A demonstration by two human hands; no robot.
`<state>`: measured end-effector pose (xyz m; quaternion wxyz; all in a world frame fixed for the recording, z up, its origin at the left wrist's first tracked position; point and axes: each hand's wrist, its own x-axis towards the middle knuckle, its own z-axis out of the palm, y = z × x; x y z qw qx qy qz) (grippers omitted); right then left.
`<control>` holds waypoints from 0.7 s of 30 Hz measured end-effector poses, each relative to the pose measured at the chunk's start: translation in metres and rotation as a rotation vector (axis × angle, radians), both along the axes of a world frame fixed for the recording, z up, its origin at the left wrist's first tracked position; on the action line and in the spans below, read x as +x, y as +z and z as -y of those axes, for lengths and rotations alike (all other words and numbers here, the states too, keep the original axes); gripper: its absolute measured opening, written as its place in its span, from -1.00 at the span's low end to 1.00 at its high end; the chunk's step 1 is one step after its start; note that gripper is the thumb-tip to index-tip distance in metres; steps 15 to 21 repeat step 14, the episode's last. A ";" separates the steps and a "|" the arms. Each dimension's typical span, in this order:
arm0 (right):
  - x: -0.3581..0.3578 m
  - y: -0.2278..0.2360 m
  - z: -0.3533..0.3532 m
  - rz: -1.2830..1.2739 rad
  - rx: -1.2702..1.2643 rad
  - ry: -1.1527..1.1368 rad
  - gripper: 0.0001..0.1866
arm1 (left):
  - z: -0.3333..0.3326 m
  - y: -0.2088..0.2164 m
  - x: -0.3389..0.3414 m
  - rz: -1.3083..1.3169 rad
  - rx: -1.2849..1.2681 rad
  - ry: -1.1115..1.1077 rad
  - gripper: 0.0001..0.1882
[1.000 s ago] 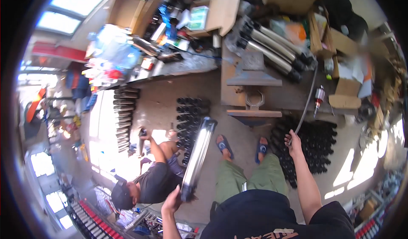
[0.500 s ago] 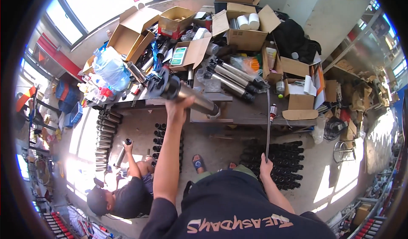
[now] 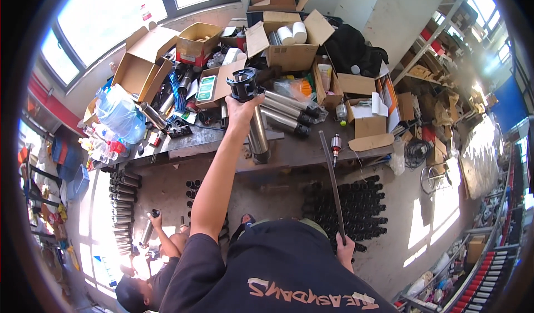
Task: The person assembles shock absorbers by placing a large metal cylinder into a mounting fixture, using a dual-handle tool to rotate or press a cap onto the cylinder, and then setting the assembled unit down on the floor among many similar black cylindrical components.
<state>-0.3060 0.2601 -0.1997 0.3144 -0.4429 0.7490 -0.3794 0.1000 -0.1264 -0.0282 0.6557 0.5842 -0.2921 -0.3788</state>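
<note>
My left hand [image 3: 243, 111], fingers closed, grips a shiny metal cylinder [image 3: 258, 137] just under its black slotted end piece [image 3: 243, 84]. The cylinder stands nearly upright in view, slotted end away from me, lower end over the front edge of the workbench [image 3: 208, 137]. At my right side, my right hand [image 3: 345, 248] is closed round one end of a long thin dark metal rod [image 3: 332, 185]. Its far tip reaches the bench's front edge, beside a small red-and-silver part [image 3: 335, 146]. Several metal cylinders with black ends [image 3: 285, 112] lie on the bench behind the held one.
Open cardboard boxes [image 3: 292, 57], a clear plastic bag [image 3: 125, 112] and loose parts crowd the bench. Rows of black parts [image 3: 356, 213] cover floor at the right; metal cylinders [image 3: 123, 201] line the left. A seated co-worker [image 3: 153, 279] at lower left holds another cylinder [image 3: 148, 229].
My left hand has swung the cylinder from a slanted hold to nearly upright. The rod in my right hand now leans left at its far end. The whole view has shifted rightward.
</note>
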 end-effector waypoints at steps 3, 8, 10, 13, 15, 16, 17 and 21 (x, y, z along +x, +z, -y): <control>0.013 0.010 0.007 0.020 0.002 0.015 -0.58 | -0.025 -0.001 -0.013 0.578 -0.270 0.131 -0.42; 0.020 0.018 0.013 0.050 -0.055 0.055 -0.60 | -0.066 -0.014 -0.050 0.801 -0.359 0.533 -0.28; 0.019 0.033 0.011 0.069 0.038 0.105 -0.71 | -0.076 -0.019 -0.063 0.638 -0.419 0.496 -0.28; 0.016 0.046 0.016 0.010 0.045 0.129 -0.70 | -0.080 -0.012 -0.055 0.382 -0.318 0.004 -0.35; 0.013 0.046 0.018 -0.005 0.047 0.151 -0.70 | -0.079 -0.006 -0.040 0.364 -0.279 -0.167 -0.35; 0.013 0.046 0.018 -0.005 0.047 0.151 -0.70 | -0.079 -0.006 -0.040 0.364 -0.279 -0.167 -0.35; 0.013 0.046 0.018 -0.005 0.047 0.151 -0.70 | -0.079 -0.006 -0.040 0.364 -0.279 -0.167 -0.35; 0.013 0.046 0.018 -0.005 0.047 0.151 -0.70 | -0.079 -0.006 -0.040 0.364 -0.279 -0.167 -0.35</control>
